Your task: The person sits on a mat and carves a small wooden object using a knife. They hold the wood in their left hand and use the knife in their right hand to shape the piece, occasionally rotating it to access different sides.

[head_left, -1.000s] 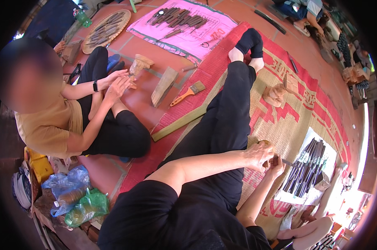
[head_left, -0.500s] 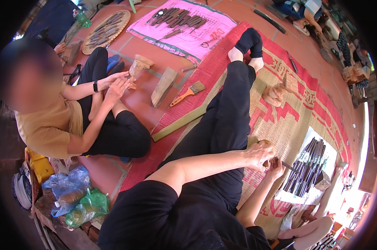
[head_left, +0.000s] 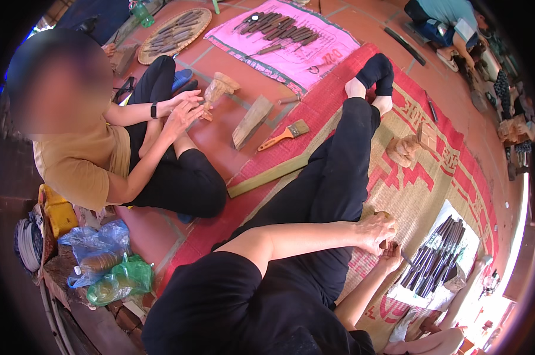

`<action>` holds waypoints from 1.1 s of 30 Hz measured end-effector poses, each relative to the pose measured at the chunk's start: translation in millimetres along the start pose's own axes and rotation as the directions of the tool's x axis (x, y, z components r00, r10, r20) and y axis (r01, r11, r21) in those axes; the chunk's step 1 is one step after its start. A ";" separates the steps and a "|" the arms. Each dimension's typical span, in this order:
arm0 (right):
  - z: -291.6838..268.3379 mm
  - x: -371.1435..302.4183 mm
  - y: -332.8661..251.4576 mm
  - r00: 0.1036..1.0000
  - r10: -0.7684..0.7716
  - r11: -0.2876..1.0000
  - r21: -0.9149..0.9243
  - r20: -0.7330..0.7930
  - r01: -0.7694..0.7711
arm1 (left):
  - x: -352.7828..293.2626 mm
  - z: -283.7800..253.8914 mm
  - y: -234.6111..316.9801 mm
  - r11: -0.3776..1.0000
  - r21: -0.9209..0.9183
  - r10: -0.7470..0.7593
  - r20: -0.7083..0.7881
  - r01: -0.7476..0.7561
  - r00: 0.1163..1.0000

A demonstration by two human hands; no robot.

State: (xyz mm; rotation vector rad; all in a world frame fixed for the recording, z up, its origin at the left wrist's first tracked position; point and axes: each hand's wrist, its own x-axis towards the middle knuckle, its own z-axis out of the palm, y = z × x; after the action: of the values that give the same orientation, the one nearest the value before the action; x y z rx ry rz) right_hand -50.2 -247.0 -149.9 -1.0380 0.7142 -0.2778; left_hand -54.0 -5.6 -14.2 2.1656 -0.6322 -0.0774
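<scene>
My left hand (head_left: 374, 232) is closed around a small piece of carved wood (head_left: 386, 216), mostly covered by the fingers, beside my right thigh. Just below it, my right hand (head_left: 390, 258) is pinched on a slim dark carving tool (head_left: 407, 260), which sticks out to the right; its working end is hidden between the hands. To the right of that hand, several dark-handled chisels (head_left: 436, 254) lie in a bundle on a white sheet (head_left: 467, 236). Farther off on the mat sits a rounded wooden carving (head_left: 401, 151) near my feet.
A red and tan woven mat (head_left: 430, 183) lies under my legs. Left of them are a flat brush (head_left: 285, 135), a wood block (head_left: 253, 121) and a green strip (head_left: 267, 179). A seated co-worker holds a wooden carving (head_left: 220, 86). Tools cover a pink sheet (head_left: 338, 48) beyond.
The whole view has shifted, so surroundings appear farther right. My hands stay together on the wood, and the tool shows less and at a different angle. The co-worker's carving tilts slightly differently.
</scene>
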 end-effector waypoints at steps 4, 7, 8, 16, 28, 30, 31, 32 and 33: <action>-18.1 9.5 -16.0 0.999 -0.019 0.998 -0.056 -0.036 0.017 | 1.7 1.3 -3.8 1.000 0.022 -0.003 -0.002 0.003 1.000; 8.4 -17.8 -13.1 0.993 -0.057 0.996 -0.056 0.102 0.063 | 2.1 4.4 -7.6 1.000 0.007 0.001 -0.022 0.000 1.000; 9.9 -22.3 -10.4 0.990 -0.074 0.994 -0.070 0.117 0.082 | 3.0 3.0 -5.9 1.000 0.001 0.015 -0.022 -0.015 1.000; -4.9 -0.2 -2.4 0.987 -0.066 0.996 -0.071 -0.146 0.056 | -2.2 8.0 -6.7 0.999 0.027 0.040 -0.087 -0.038 0.995; -3.0 18.3 2.5 0.993 0.077 0.997 0.023 -0.092 -0.075 | 4.3 18.9 -15.0 0.997 0.058 0.055 -0.119 -0.049 0.991; -1.4 13.5 -1.6 0.999 0.040 0.999 0.006 -0.036 -0.039 | 3.1 20.3 -13.6 0.999 0.050 0.016 -0.124 -0.010 0.992; 3.3 7.6 -3.7 1.000 -0.010 1.000 -0.015 -0.015 0.010 | 3.5 19.2 -12.2 0.999 0.036 0.024 -0.112 -0.021 0.993; 5.2 3.4 -5.7 0.998 -0.059 0.998 -0.036 0.006 0.059 | 4.6 15.4 -11.9 0.999 0.023 0.033 -0.099 -0.030 0.995; 2.8 7.0 -1.4 0.985 -0.060 0.998 -0.016 0.162 0.063 | 5.3 14.6 -11.2 0.999 0.009 0.040 -0.087 -0.040 0.995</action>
State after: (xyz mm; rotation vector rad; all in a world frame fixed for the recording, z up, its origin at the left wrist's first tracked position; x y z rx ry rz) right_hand -43.0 -249.5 -150.7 -1.0907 0.5407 -0.2366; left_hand -48.8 -12.9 -31.0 2.1496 -0.6262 0.0408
